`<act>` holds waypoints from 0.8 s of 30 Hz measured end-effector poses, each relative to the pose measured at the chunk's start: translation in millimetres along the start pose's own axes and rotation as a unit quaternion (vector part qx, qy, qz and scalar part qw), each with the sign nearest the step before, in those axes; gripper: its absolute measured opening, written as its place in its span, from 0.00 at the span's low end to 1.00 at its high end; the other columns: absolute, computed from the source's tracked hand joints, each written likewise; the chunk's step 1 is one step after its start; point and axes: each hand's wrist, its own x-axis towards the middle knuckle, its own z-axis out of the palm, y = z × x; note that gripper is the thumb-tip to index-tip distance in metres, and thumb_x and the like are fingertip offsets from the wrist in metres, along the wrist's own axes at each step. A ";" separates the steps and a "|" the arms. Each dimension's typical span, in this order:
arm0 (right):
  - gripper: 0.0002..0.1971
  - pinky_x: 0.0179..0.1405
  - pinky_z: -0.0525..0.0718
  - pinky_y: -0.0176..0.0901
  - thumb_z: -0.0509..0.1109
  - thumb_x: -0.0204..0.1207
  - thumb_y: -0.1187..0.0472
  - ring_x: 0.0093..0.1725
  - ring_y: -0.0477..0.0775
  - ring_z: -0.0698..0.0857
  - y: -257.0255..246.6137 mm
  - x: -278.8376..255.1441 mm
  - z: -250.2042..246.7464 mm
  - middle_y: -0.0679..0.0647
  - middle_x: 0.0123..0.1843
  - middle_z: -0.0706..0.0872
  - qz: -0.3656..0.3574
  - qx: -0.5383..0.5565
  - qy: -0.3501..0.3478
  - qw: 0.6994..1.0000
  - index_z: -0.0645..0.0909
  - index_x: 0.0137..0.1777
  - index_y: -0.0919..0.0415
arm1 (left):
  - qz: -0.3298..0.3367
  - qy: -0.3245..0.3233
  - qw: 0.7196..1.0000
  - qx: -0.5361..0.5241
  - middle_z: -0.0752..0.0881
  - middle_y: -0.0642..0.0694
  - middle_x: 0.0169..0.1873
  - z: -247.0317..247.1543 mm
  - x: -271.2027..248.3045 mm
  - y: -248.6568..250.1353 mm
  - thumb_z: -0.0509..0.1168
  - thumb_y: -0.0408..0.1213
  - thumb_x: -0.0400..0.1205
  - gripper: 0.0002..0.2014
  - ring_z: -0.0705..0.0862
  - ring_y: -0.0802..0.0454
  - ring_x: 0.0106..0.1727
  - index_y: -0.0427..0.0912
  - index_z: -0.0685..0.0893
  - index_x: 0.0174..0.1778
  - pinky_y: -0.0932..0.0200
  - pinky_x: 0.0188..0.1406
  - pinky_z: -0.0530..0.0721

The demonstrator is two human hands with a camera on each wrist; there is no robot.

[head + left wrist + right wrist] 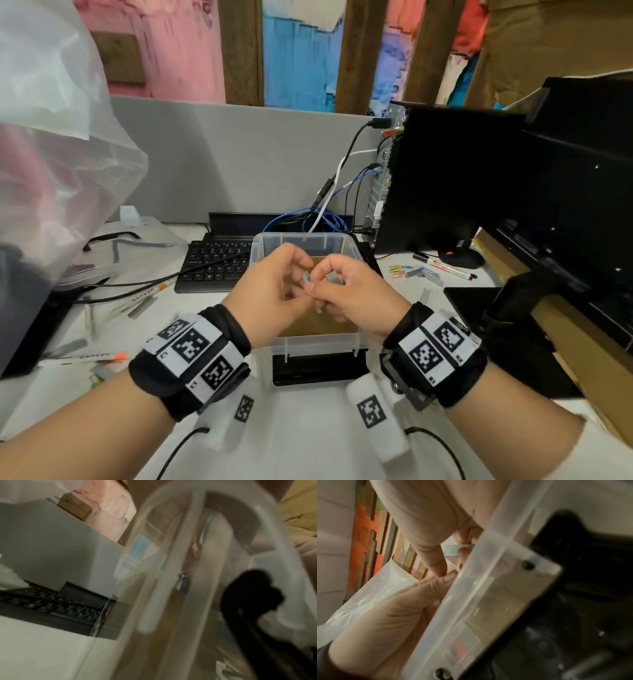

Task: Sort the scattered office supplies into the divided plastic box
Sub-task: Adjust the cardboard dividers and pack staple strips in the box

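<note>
Both hands are hovering together over the clear plastic box (356, 251), which is sitting near the front edge of the desk (308, 445), just ahead of the keyboard (215, 263). The right hand (356, 294) is pinching a small grey metal strip (307, 277), likely a stick of staples, between thumb and forefinger. The left hand (274, 294) is curling its fingers in beside the strip; whether it is actually gripping it, I cannot tell from here.

The strip is standing roughly upright, its long axis running top to bottom, lower end aimed into the box.

This looks like the placing step: one item is being carried above the box and readied for release. The next move probably calls for lowering it into the right compartment and letting go, though the dividers are hidden under the hands. Plenty is waiting: coloured paper clips (399, 269) and a marker (445, 265) towards the right edge, more staple sticks (142, 306) towards the left.
</note>
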 end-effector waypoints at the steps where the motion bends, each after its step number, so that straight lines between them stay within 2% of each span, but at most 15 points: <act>1: 0.04 0.17 0.66 0.31 0.67 0.79 0.64 0.18 0.41 0.70 1.3 0.6 1.2 0.56 0.30 0.78 -0.003 0.005 0.010 1.000 0.75 0.49 0.62 | -0.013 0.004 0.999 -0.029 0.86 0.43 0.37 -0.8 0.4 -0.8 0.71 0.21 0.74 0.17 0.88 0.36 0.39 0.42 0.76 0.52 0.36 0.45 0.87; 3: 0.03 0.21 0.67 0.35 0.63 0.82 0.62 0.23 0.44 0.70 3.8 2.1 2.2 0.53 0.33 0.75 0.002 0.029 0.042 0.999 0.75 0.51 0.61 | -0.042 0.008 0.995 -0.091 0.85 0.40 0.33 -2.5 1.6 -1.4 0.74 0.21 0.72 0.18 0.86 0.30 0.38 0.36 0.75 0.51 0.34 0.47 0.87; 7: 0.12 0.25 0.67 0.39 0.52 0.86 0.63 0.31 0.47 0.73 10.9 2.0 -2.0 0.54 0.39 0.75 0.010 0.111 0.090 0.990 0.77 0.49 0.61 | -0.071 0.018 0.986 -0.150 0.85 0.38 0.32 -1.5 3.9 -1.8 0.74 0.21 0.71 0.18 0.85 0.40 0.37 0.32 0.73 0.50 0.41 0.42 0.89; 10: 0.12 0.29 0.75 0.41 0.54 0.86 0.63 0.36 0.50 0.79 14.8 2.2 -5.6 0.57 0.44 0.79 0.003 0.124 0.091 0.988 0.80 0.49 0.60 | -0.073 0.020 0.985 -0.155 0.84 0.37 0.34 -0.9 3.8 -2.1 0.73 0.23 0.73 0.16 0.85 0.42 0.38 0.34 0.75 0.51 0.45 0.41 0.90; 13: 0.12 0.41 0.82 0.45 0.56 0.86 0.64 0.46 0.54 0.83 16.6 2.3 -8.3 0.59 0.47 0.83 -0.009 0.163 0.057 0.985 0.82 0.50 0.59 | -0.057 0.011 0.987 -0.150 0.84 0.40 0.37 -1.6 2.4 -2.4 0.71 0.26 0.76 0.13 0.85 0.49 0.39 0.38 0.79 0.55 0.48 0.41 0.90; 15: 0.12 0.47 0.82 0.46 0.57 0.85 0.65 0.49 0.52 0.83 16.7 0.6 -9.7 0.55 0.46 0.85 -0.031 0.185 0.035 0.982 0.83 0.50 0.58 | -0.046 0.008 0.988 -0.144 0.85 0.43 0.39 -1.9 1.8 -2.8 0.69 0.27 0.78 0.13 0.85 0.52 0.39 0.40 0.80 0.57 0.49 0.43 0.90; 18: 0.13 0.43 0.78 0.39 0.58 0.84 0.67 0.42 0.43 0.81 18.6 -0.7 -11.0 0.48 0.40 0.86 -0.070 0.174 0.048 0.981 0.85 0.49 0.57 | -0.040 0.010 0.988 -0.149 0.85 0.41 0.43 -2.1 1.6 -4.7 0.67 0.26 0.79 0.13 0.85 0.50 0.41 0.41 0.81 0.58 0.48 0.46 0.89; 22: 0.12 0.35 0.70 0.36 0.62 0.82 0.65 0.38 0.45 0.74 22.9 -0.1 -10.2 0.50 0.42 0.84 -0.104 0.148 0.062 0.981 0.88 0.49 0.53 | -0.032 0.010 0.987 -0.156 0.84 0.40 0.43 -1.5 1.2 -4.4 0.66 0.25 0.80 0.14 0.84 0.51 0.40 0.40 0.80 0.60 0.50 0.47 0.89; 24: 0.11 0.32 0.70 0.35 0.63 0.81 0.69 0.35 0.44 0.75 22.6 0.0 -9.1 0.49 0.38 0.84 -0.104 0.172 0.062 0.978 0.86 0.53 0.57 | -0.029 0.010 0.987 -0.156 0.83 0.41 0.42 -1.1 1.2 -4.5 0.66 0.24 0.79 0.14 0.83 0.52 0.40 0.41 0.80 0.59 0.53 0.45 0.89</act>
